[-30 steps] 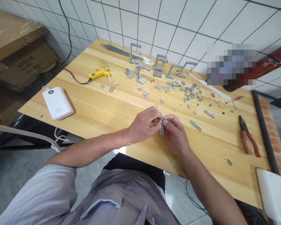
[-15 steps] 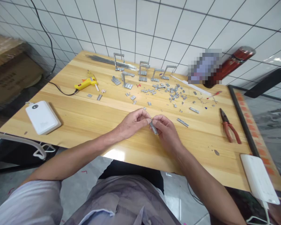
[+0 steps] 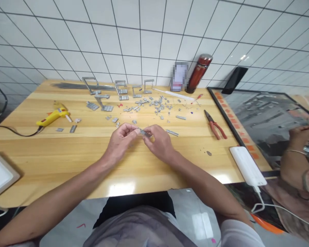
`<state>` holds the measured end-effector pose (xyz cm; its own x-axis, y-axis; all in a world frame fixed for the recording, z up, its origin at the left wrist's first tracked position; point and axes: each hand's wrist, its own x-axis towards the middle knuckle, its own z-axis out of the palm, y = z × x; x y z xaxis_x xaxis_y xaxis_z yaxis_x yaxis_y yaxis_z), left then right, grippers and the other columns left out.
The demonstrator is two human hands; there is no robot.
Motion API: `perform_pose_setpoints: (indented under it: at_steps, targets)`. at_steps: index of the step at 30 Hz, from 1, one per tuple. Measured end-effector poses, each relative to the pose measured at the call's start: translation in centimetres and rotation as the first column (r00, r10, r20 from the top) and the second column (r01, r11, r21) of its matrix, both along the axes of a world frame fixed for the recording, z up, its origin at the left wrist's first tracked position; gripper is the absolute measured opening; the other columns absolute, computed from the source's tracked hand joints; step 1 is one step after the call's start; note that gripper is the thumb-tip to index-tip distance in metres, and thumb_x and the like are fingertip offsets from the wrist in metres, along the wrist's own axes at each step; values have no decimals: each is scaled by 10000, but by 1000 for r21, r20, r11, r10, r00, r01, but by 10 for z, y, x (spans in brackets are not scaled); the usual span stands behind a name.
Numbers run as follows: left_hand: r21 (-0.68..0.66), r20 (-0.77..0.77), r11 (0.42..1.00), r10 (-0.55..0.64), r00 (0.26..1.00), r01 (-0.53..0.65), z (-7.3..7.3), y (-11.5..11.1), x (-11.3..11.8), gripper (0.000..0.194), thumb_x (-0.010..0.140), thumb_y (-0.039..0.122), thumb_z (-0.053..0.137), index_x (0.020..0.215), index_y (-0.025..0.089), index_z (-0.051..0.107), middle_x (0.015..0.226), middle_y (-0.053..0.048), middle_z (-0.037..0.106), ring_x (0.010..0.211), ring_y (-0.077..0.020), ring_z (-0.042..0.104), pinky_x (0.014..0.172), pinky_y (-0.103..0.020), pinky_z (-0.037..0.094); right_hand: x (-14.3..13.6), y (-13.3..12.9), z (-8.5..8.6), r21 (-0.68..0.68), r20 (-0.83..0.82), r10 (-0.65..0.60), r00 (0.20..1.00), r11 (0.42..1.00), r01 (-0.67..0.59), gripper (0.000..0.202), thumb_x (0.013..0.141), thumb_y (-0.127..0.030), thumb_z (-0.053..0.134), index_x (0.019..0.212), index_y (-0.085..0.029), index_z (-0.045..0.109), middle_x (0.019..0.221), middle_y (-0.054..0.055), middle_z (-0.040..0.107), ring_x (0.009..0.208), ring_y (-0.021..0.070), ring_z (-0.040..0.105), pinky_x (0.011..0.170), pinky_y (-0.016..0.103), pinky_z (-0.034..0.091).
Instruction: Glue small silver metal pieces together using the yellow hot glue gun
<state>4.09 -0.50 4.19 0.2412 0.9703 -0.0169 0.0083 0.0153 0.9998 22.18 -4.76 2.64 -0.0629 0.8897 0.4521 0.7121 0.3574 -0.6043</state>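
Note:
Between both hands is a small flat grey strip (image 3: 144, 132), held above the wooden table (image 3: 74, 161). My left hand (image 3: 122, 139) pinches its left end between thumb and fingers. The fingers of my right hand (image 3: 159, 140) close on the other end, covering part of it. Just right of my right hand lies a similar grey strip (image 3: 172, 132). Beyond the hands are scattered small grey pieces (image 3: 158, 104). Several little grey frames, one of them an upright bracket shape (image 3: 91, 85), stand farther back.
On the left lies a yellow glue gun (image 3: 54, 116) with its cord. Red-handled pliers (image 3: 215, 125) and a white power bank (image 3: 248, 166) are on the right. A red thermos (image 3: 199, 73) stands by the tiled wall. A co-worker's hand (image 3: 302, 137) shows at far right.
The view has swung to the right, bringing the co-worker into sight. The grey strip has turned from pointing toward me to lying more sideways between my hands.

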Motion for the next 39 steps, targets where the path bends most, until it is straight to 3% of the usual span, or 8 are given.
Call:
perform_pose_setpoints:
  at_steps: [3,8,12,18,21,24,34,39]
  targets:
    - [26,65,1000,-7,998,6,-9,-3,5,408,788,499,902,956,201,679,841,-3,727,698,-135,638,637,-266,502,5,1,-7,65,0,8,1000,998,-8,112,974,-189,600,1031,-244,680,964,80,742,927,230,685,842,375,544]
    - [80,183,996,-42,982,27,-17,-4,11,619,752,462,937,1229,201,640,955,-38,776,869,-163,725,829,-306,580,14,2,-14,190,-97,25,995,982,-6,125,968,-181,638,1062,-253,678,960,53,749,885,214,691,770,363,543]
    - [83,158,996,-41,987,28,-17,-10,8,490,818,410,911,1202,183,708,974,-45,759,862,-147,697,830,-285,554,15,2,-14,275,-110,49,993,961,-17,134,974,-170,675,1079,-254,675,954,43,753,877,210,692,756,365,544]
    - [208,67,978,-5,998,-9,-19,-19,3,272,894,428,856,1006,191,780,812,7,635,718,-109,547,708,-265,458,8,-1,-12,315,-91,52,995,949,-21,116,978,-186,686,1060,-265,666,913,30,742,823,207,695,730,381,567]
    - [179,72,984,-3,997,-10,-21,-18,2,279,907,442,837,982,184,760,780,16,616,686,-102,520,667,-257,432,5,-1,-12,315,-61,51,997,949,-29,110,967,-185,698,1037,-260,659,877,19,734,786,195,692,698,365,568]
    - [164,78,986,-1,997,-12,-23,-16,2,339,880,419,855,1087,181,731,805,23,623,663,-91,516,638,-241,427,2,-3,-11,305,-58,46,997,952,-26,122,951,-178,718,1027,-253,658,836,3,720,741,173,673,665,333,555]
    - [306,-30,952,-20,999,28,-21,-15,-3,240,949,324,727,1145,186,714,895,-6,641,703,-106,539,669,-255,452,-1,-9,-11,102,-191,45,981,994,-26,76,946,-229,724,1014,-250,699,781,-30,717,680,149,649,663,306,543]
    - [336,-113,936,-72,991,106,-22,-14,-7,201,1003,351,676,1139,207,710,929,-14,641,711,-116,523,671,-267,434,3,-10,-10,79,-217,43,975,997,-26,146,936,-227,707,1079,-254,707,873,-2,747,761,171,680,720,330,564]
